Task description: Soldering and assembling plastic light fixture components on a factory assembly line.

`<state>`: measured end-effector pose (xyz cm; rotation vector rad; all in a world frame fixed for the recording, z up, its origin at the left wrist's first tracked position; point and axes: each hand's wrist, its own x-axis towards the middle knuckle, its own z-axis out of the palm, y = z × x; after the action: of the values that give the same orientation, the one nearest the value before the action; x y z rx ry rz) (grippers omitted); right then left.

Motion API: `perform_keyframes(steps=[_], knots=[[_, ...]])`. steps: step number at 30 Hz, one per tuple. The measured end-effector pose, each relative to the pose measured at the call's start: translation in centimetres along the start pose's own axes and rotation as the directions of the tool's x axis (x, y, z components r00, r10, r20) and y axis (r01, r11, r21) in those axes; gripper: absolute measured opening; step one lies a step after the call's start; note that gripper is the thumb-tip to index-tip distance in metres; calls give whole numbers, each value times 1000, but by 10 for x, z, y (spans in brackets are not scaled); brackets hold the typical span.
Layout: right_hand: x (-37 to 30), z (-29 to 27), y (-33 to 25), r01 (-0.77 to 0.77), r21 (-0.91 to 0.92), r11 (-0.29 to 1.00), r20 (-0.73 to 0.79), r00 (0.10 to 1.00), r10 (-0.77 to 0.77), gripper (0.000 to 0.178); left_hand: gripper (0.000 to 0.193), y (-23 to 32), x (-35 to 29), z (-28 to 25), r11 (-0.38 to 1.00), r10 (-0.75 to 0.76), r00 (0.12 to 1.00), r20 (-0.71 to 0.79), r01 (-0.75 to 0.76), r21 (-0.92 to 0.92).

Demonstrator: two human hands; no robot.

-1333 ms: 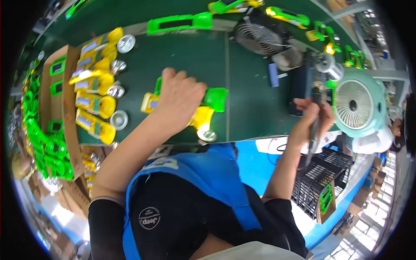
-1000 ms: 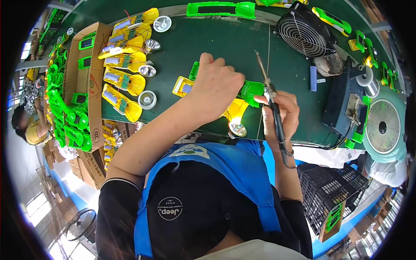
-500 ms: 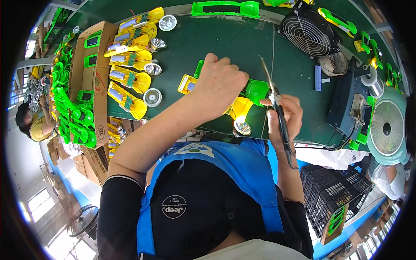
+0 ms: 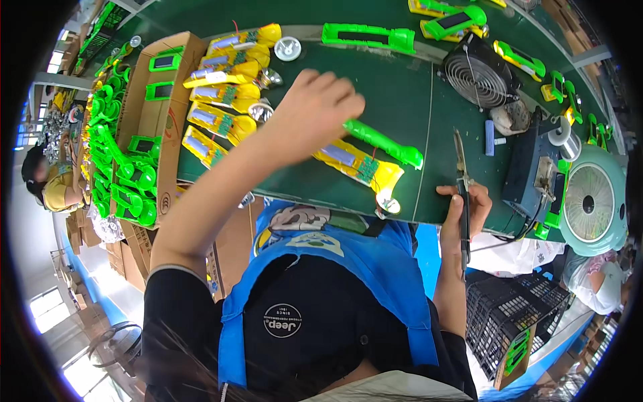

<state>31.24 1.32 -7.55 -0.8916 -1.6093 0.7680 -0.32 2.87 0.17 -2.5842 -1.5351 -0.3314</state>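
My left hand (image 4: pixel 318 114) is closed on one end of a green plastic flashlight cover (image 4: pixel 388 145), which is tipped on its long side; its fingertips are partly hidden. Just below lies a yellow flashlight half-shell (image 4: pixel 385 175) with a purple battery (image 4: pixel 337 155), a small green circuit board (image 4: pixel 366 169) and a lit reflector lamp (image 4: pixel 388 203) at its near right end. My right hand (image 4: pixel 474 206) is wrapped around a soldering iron (image 4: pixel 463 194), held upright with the tip pointing away from me, to the right of the shell and apart from it.
Several yellow half-shells (image 4: pixel 224 97) with batteries line the left, beside a cardboard box (image 4: pixel 175 100) of green covers. Another green cover (image 4: pixel 368 37) lies at the back. Right are a black fan (image 4: pixel 475 80), a blue soldering station (image 4: pixel 529 171), a solder spool (image 4: pixel 569 144) and a loose battery (image 4: pixel 489 137).
The green cover has been tilted up beside the half-shell, baring its battery and board. My left hand has moved slightly away from me; the soldering iron has moved right, away from the shell.
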Motion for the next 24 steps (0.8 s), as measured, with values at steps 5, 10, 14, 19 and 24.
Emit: perform_keyframes(steps=[5,10,14,19,24], knots=[[-4,0,-3,-81,32,996,-28,996,82,26,73,43,-65,-6,985,-97,991,87,108,-136],[2,0,-3,-66,-63,996,19,998,67,25,57,17,-48,-7,954,-217,976,-36,203,-222],[5,2,-11,-104,-19,994,-21,994,104,22,50,-47,22,-25,932,-297,913,-279,214,-292],[9,3,-6,-76,-22,997,-21,997,75,25,45,-140,118,32,808,-588,772,-241,572,-142],[7,-3,-2,-39,-67,997,-4,999,39,26,54,-143,143,75,695,-716,688,-116,718,-39]])
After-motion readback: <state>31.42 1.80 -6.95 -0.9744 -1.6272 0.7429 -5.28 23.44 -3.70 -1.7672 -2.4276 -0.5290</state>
